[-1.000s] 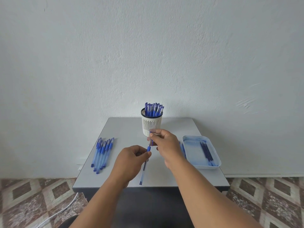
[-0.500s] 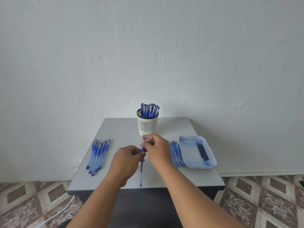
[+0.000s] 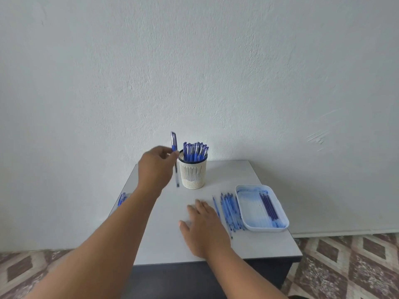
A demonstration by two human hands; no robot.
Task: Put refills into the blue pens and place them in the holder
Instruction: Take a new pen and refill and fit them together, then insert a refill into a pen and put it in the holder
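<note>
My left hand [image 3: 156, 167] pinches a blue pen [image 3: 174, 147] upright, cap end up, just left of the white slotted holder [image 3: 192, 175] at the back of the grey table [image 3: 172, 240]. The holder carries several capped blue pens [image 3: 195, 151]. My right hand [image 3: 204, 225] hovers low over the table with its fingers spread, holding nothing, right beside a row of pen barrels [image 3: 230, 210]. A pale blue tray [image 3: 250, 210] at the right holds a few dark refills [image 3: 268, 207]. My left forearm hides most of another pen group [image 3: 121, 199] at the left edge.
The table stands against a white wall [image 3: 194, 72]. Patterned floor tiles [image 3: 345, 266] show on both sides below it. The tray sits close to the table's right edge.
The hands have separated. My left hand carried the pen up and back to the holder's left side. My right hand let go and dropped toward the pen barrels by the tray.
</note>
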